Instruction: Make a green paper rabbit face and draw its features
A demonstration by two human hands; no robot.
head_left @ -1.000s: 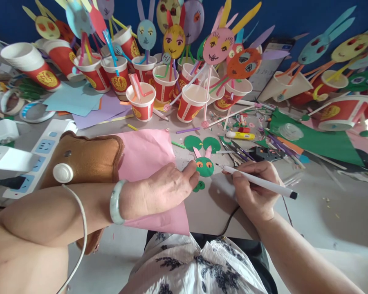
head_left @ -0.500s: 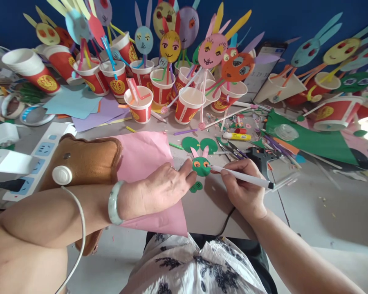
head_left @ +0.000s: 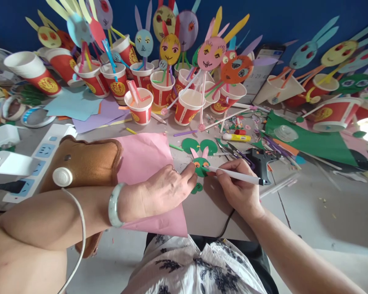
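Note:
A small green paper face with pink ears and orange eyes lies at the middle of the table. My left hand has its fingers closed at the face's left edge, hiding part of it. In my right hand is a white pen with a black end, its tip on the face below the right eye. Below the face is a small green paper piece with writing on it. Two green paper rounds lie just behind. Pink paper spreads under my left wrist.
Red and white paper cups with paper-faced figures line the back. A black glue gun, scissors and a yellow glue stick are at right. A brown hand warmer and a power strip lie at left.
The pen tip has moved from the face's right eye to a spot slightly lower and left. My right hand has shifted a little left; my left hand still rests at the face.

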